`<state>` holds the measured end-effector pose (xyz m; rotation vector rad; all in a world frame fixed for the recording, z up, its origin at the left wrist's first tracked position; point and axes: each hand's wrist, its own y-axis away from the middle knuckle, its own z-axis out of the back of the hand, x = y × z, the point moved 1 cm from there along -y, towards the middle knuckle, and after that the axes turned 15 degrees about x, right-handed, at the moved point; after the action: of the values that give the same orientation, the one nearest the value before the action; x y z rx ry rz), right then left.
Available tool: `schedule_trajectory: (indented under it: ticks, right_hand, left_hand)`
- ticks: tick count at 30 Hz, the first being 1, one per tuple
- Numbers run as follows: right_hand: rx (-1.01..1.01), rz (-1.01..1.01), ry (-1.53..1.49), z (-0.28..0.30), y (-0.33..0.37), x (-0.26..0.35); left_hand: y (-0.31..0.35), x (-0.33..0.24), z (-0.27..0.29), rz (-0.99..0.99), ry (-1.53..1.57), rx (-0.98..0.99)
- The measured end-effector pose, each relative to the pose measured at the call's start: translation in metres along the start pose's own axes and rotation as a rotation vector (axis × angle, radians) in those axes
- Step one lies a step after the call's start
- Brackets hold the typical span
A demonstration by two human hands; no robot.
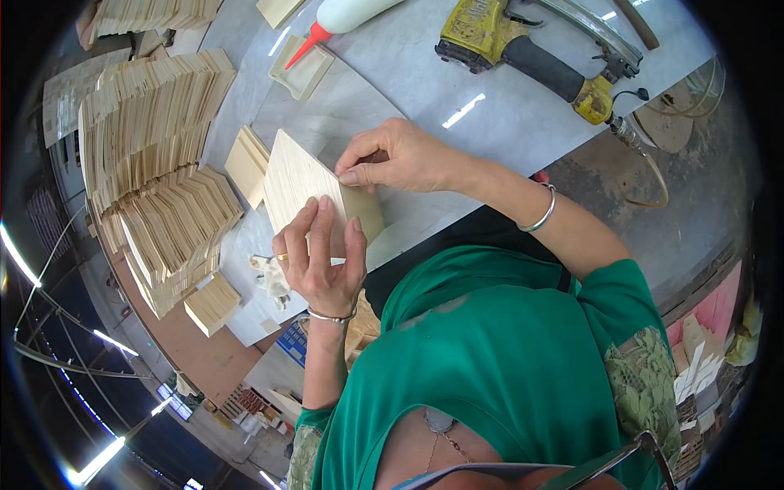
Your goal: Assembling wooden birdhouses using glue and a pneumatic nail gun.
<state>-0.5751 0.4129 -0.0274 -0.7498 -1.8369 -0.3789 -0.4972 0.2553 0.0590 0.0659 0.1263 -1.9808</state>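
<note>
One pointed pale-wood piece (292,175), center, fine straight grain: right hand (404,159) pinches its edge, thumb to forefinger; left hand (321,265) has fingers loosely spread on its face. Far: white bottle (349,11), contents hidden, red nozzle (317,34) over shallow wood tray (304,82). Left: stacked thin wood slats (155,114).

This is a woodworking workshop, as shown by the tall, tightly packed stacks of thin wooden pieces (155,122) along the left of the worktable (408,69) and the pale wooden piece (302,175) being handled in front of them. A worn yellow-and-black nail gun (482,33) lies on the table with an air hose (665,184) coupled to its end, and a white squeeze bottle (351,11) with a red nozzle lies nearby. Light wood scraps (696,359) pile up at the right, and bare tube lights (100,460) shine in the dark space at the lower left.
</note>
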Motion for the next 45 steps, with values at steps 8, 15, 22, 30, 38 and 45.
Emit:
schedule_trajectory:
  ticks: [8, 15, 22, 30, 38, 45]
  right_hand:
    - [-0.045, 0.11, 0.079, -0.004, 0.002, -0.005]
    - [-0.109, 0.095, 0.184, -0.005, 0.007, 0.0]
    - [-0.112, 0.083, 0.275, -0.007, 0.01, 0.01]
    - [-0.7, -0.027, 1.583, 0.045, 0.093, 0.078]
    - [-0.628, -0.68, 1.571, 0.068, 0.116, 0.073]
    - [-0.488, -0.77, 1.239, 0.013, 0.085, 0.171]
  left_hand:
    - [-0.001, -0.004, -0.007, 0.002, -0.094, -0.06]
    - [0.002, -0.003, -0.008, 0.006, -0.064, -0.071]
    - [0.002, -0.001, -0.01, -0.025, -0.054, -0.096]
    - [0.002, 0.002, -0.012, -0.007, -0.02, -0.15]
    - [0.003, 0.002, -0.009, -0.002, 0.041, -0.199]
    - [0.007, 0.007, -0.011, 0.007, 0.107, -0.24]
